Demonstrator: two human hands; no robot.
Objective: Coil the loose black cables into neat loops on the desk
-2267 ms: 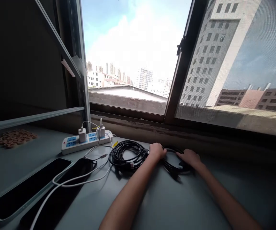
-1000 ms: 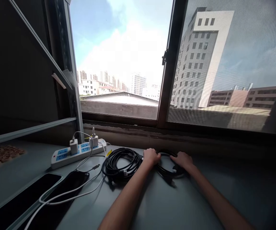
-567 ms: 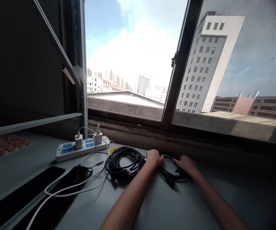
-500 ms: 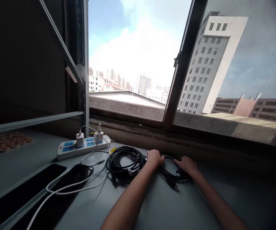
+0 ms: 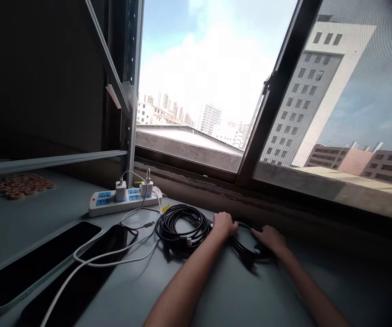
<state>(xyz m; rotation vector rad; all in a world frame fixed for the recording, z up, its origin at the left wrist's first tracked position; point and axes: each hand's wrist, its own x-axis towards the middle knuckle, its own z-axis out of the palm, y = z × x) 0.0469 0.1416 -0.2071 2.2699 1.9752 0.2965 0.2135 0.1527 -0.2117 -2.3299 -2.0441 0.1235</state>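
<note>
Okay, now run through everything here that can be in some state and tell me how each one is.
Power strip: two chargers in, other sockets free
Chargers: plugged in
White cable: uncoiled, looping over the slab
Black slab: flat
Light-rimmed device: flat, face dark
Larger black coil: coiled
Smaller black coil: looped, both hands at it
Window: can't tell

Tabletop (image 5: pixel 247 295): smooth, grey, faint sheen. Power strip (image 5: pixel 109 207): white, plastic-looking. Coiled cables (image 5: pixel 169 227): black, smooth, slightly glossy. Shelf upright (image 5: pixel 135 104): perforated, metal-looking. I see the sill wall (image 5: pixel 178 181) as rough.
</note>
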